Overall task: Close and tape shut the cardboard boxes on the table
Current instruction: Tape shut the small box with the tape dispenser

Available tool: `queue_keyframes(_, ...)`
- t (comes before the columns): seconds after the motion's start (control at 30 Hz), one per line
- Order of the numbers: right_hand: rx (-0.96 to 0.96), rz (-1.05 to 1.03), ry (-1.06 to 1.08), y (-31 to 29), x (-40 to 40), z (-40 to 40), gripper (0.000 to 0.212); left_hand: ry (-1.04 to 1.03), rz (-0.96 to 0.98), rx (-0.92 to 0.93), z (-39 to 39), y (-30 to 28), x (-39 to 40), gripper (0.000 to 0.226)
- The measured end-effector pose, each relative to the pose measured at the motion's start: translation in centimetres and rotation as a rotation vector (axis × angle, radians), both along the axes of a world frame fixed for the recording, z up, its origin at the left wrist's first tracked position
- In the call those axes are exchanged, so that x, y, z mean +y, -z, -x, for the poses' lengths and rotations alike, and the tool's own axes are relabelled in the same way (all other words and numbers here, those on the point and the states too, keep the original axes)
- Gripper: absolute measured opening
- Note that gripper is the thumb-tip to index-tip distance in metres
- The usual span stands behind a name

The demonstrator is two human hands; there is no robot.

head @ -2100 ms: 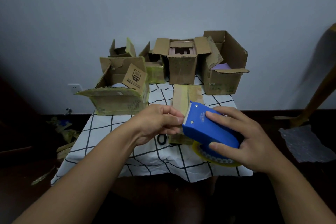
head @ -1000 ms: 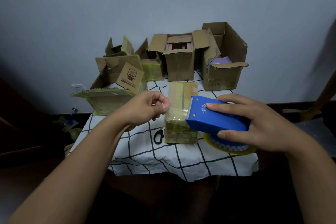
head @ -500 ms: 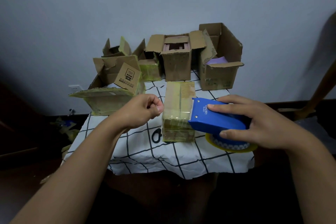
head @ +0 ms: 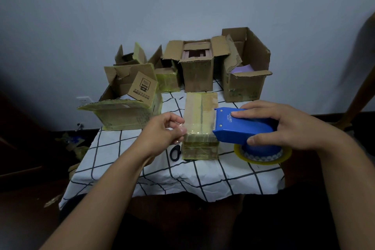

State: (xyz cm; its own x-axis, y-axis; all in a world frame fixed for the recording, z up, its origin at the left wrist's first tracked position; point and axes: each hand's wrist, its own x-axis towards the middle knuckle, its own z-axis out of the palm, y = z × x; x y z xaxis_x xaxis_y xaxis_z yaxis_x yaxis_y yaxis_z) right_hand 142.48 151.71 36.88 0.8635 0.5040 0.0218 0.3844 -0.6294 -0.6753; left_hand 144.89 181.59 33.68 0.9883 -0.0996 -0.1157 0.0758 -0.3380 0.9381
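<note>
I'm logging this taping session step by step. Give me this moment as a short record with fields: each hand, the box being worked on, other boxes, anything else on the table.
left hand: pinches the clear tape end at the closed box's left edge
right hand: grips the blue dispenser
closed box: flaps shut, tape stretched across its top
open boxes: several behind, flaps up
scissors: on the tablecloth, left of the closed box

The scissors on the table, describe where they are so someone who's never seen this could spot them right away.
Start at the white grid-patterned tablecloth and find the closed, taped box nearest the front edge. At its lower left corner lie the scissors, partly hidden behind the left hand. They are the only black item among tan cardboard.
</note>
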Motion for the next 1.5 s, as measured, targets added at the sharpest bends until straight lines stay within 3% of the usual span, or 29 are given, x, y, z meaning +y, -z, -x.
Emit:
queue_keyframes(0.3, 0.023, 0.005, -0.028, -0.4, 0.5, -1.1, 0.056, -0.116, 0.013, -0.016, 0.0, 0.9, -0.5, 0.022)
queue_keyframes(0.57, 0.001, -0.001, -0.037, -0.4, 0.5, -1.6, 0.057, -0.158, -0.281, -0.222, 0.6, 1.2, -0.9, 0.047)
queue_keyframes(0.87, 0.021, 0.033, -0.043, 0.4, 0.3, -2.0, 0.054, -0.164, -0.32, -0.214, 0.8, 1.8, -1.4, 0.041)
queue_keyframes(1.17, 0.049, 0.036, -0.039, 1.9, 0.1, -2.3, 0.055, -0.108, -0.195, -0.185, 0.3, 2.5, -1.0, 0.029)
queue_keyframes(1.33, 0.074, 0.036, -0.02, 2.7, 0.1, -2.5, 0.056, -0.09, -0.556, -0.401, 0.7, 3.3, -1.0, 0.013)
queue_keyframes(1.5, 0.095, 0.009, -0.01, 2.8, -0.1, -2.4, 0.056, 0.049, -0.887, -0.939, 1.6, 5.2, -1.8, 0.028)
